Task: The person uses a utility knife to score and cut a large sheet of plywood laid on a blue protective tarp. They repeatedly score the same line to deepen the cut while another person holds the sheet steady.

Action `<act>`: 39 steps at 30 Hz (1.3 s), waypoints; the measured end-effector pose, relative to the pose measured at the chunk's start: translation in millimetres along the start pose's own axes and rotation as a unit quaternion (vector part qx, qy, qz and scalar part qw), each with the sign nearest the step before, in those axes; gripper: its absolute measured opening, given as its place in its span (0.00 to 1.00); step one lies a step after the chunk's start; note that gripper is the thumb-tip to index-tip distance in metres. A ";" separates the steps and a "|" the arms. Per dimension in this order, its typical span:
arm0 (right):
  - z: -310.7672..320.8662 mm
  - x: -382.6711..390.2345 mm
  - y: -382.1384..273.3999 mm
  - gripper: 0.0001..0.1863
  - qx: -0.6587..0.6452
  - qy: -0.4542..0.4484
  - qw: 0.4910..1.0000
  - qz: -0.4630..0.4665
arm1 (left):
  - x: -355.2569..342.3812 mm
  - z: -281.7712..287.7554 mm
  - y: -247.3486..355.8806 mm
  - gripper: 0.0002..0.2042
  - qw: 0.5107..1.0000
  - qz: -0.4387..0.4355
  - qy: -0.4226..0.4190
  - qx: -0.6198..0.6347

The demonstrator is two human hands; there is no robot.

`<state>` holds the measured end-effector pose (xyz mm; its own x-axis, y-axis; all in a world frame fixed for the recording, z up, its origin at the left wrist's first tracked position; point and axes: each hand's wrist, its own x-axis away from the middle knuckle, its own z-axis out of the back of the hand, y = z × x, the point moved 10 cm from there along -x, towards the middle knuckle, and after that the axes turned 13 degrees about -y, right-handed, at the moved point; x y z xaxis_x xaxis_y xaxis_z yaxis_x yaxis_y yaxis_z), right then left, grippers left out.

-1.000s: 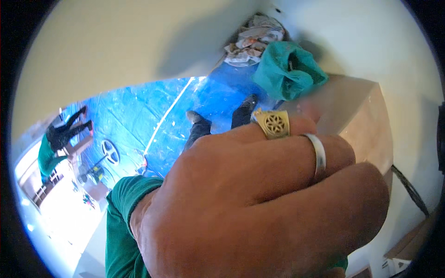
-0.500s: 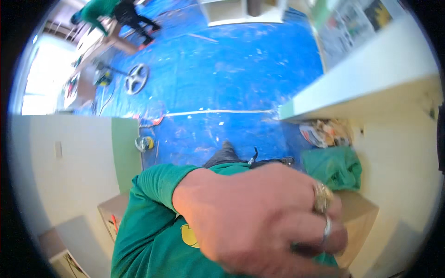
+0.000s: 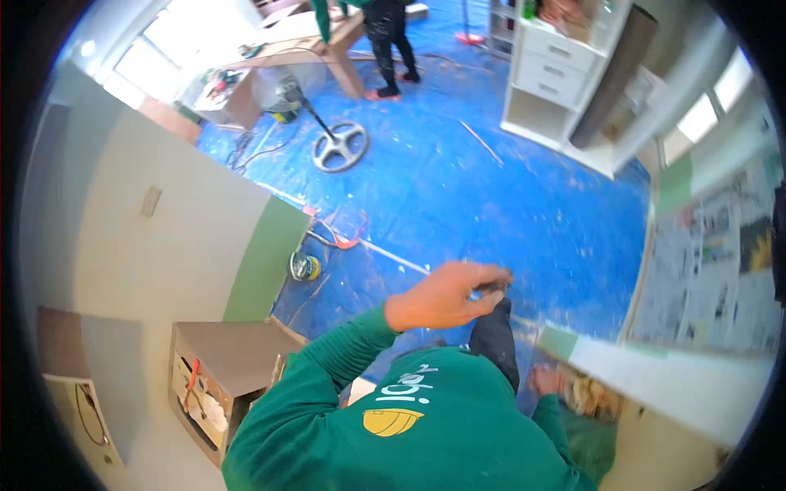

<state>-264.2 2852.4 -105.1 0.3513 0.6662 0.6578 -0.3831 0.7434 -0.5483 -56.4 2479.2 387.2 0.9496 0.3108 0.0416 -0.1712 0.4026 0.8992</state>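
Person in a green sweatshirt (image 3: 426,425) above a blue floor sheet (image 3: 524,188), both hands in view.

Left hand (image 3: 446,296) is raised in front of the sweatshirt, fingers drawn together and pinching a small dark object (image 3: 494,286); its long axis and heading cannot be told, since it is blurred. Right hand (image 3: 544,380) sits lower, right of the sweatshirt, beside a white ledge (image 3: 671,385); its grip cannot be told. A brown box (image 3: 225,364) stands left of the sweatshirt.
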 end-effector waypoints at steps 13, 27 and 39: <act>100.8 -336.3 -83.6 0.16 0.507 -0.179 0.817 0.208 | 217.5 -72.4 -502.2 0.13 0.803 0.550 -0.186 -0.137; 314.9 -645.0 -543.5 0.20 -0.046 -0.119 0.992 0.000 | 7.7 138.9 -661.3 0.14 0.687 0.555 0.175 0.434; 270.1 -790.6 -606.4 0.21 0.449 -0.186 0.853 0.190 | -238.8 623.9 -823.6 0.12 0.754 0.487 0.299 0.325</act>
<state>-540.3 1858.8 -153.2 -0.1744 0.6597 0.7310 -0.9678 0.0219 -0.2506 21.6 1536.2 -91.7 0.1355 0.5967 0.7910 -0.3609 -0.7138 0.6003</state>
